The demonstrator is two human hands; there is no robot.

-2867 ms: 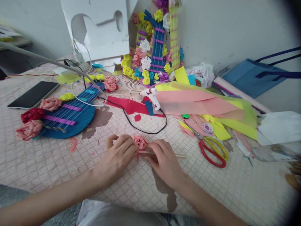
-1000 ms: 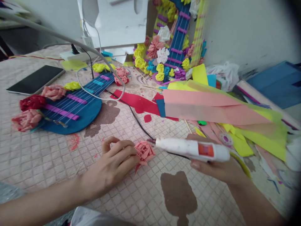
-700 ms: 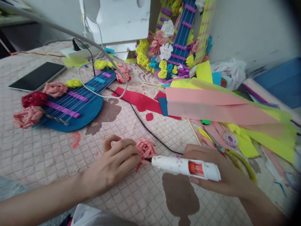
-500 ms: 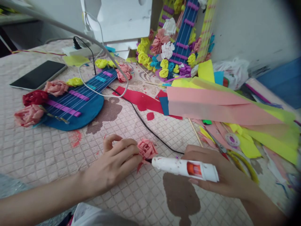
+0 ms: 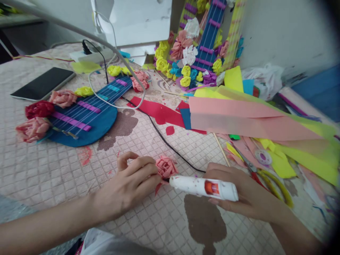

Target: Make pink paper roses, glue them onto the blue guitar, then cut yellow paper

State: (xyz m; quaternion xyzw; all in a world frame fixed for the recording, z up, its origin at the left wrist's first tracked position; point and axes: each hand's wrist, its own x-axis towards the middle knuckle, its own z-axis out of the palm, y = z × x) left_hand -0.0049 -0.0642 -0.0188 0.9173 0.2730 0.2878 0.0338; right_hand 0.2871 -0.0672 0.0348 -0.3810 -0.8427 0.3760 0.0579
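A pink crepe-paper rose (image 5: 166,166) lies at the front middle of the table, its base pinched in the fingers of my left hand (image 5: 134,180). My right hand (image 5: 236,191) is wrapped round a white hot glue gun (image 5: 198,187) with an orange-red part in its side. The gun's dark nozzle points left and sits at the lower edge of the rose; whether it touches the paper I cannot tell. From the gun a black cord (image 5: 170,145) runs back and left across the table.
A blue paper guitar (image 5: 98,113) with roses lies at left, near a phone (image 5: 44,83). Pink crepe strips (image 5: 239,115) and scissors (image 5: 261,175) are at right. Red scraps (image 5: 159,111) lie mid-table. Decorated guitars (image 5: 207,39) stand at the back. A white cable (image 5: 117,106) loops over the blue guitar.
The glue gun and my right hand have shifted slightly left, bringing the nozzle closer to the rose's base. My left hand and the rose have hardly moved.
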